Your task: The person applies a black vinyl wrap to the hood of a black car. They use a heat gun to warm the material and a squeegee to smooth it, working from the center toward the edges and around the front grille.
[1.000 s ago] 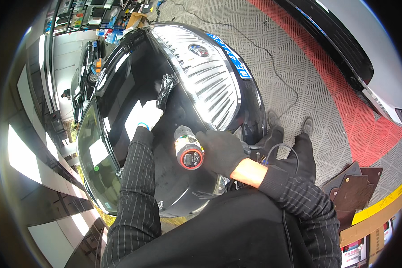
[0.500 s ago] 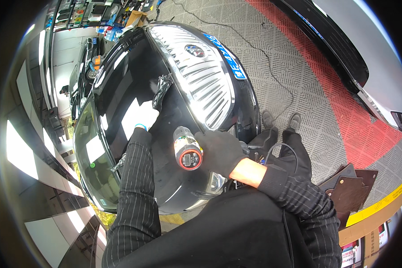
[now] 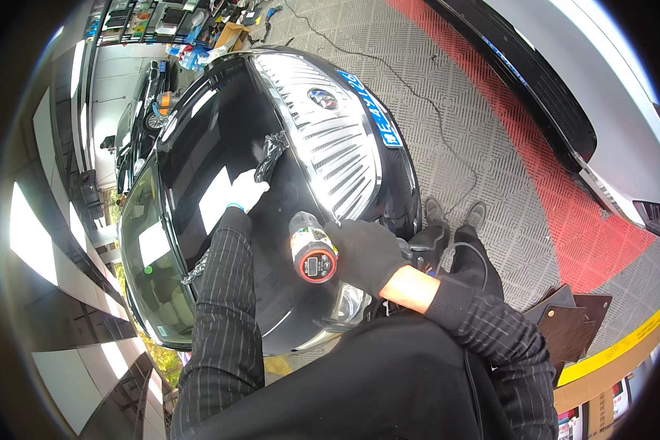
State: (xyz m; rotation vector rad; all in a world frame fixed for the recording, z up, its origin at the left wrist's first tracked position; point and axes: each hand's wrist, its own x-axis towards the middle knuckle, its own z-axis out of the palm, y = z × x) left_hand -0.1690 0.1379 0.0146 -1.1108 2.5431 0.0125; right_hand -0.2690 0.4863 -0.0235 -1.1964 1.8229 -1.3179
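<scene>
My left hand (image 3: pixel 248 189), in a white glove, pinches crumpled dark film (image 3: pixel 271 154) on the black car's hood (image 3: pixel 205 132), a short way back from the chrome slatted grille (image 3: pixel 326 150). My right hand (image 3: pixel 367 253), in a black glove, is closed on a heat gun (image 3: pixel 309 246) with a red-rimmed end and small display, held over the hood below and right of my left hand. Its fingers are mostly hidden behind the tool. More crumpled film (image 3: pixel 196 270) lies near the windshield's edge, beside my left forearm.
A white vehicle (image 3: pixel 623 139) stands at the right. A cable (image 3: pixel 447 117) runs over the grey and red tiled floor. Brown mats (image 3: pixel 568 330) and cardboard (image 3: pixel 601 374) lie at the lower right. Shelves (image 3: pixel 147 18) and another dark car (image 3: pixel 150 95) are at the back left.
Very little differs. The whole view shifts slightly; both my hands keep their grips, with the left hand and heat gun in nearly the same places over the hood.
</scene>
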